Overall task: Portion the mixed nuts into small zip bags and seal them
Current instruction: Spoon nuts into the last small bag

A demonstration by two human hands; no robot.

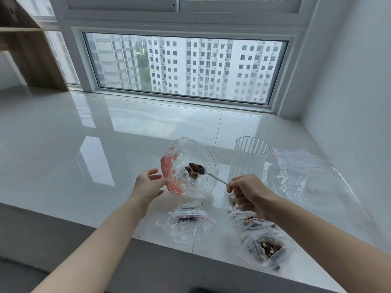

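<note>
My left hand holds a clear zip bag by its red-striped mouth, which gapes wide open above the sill. My right hand pinches the handle of a metal spoon. The spoon's bowl, heaped with mixed nuts, sits inside the bag's mouth, and a few nuts lie at the bag's bottom. A tall ribbed clear jar stands just right of the bag; nuts show low inside it behind my right hand. Three filled bags lie near the front edge: one in the middle, two on the right.
Several empty zip bags lie flat on the right by the white wall. The glossy white sill stretches left and back to a large window. A wooden shelf unit stands at the far left. The sill's front edge runs just below the filled bags.
</note>
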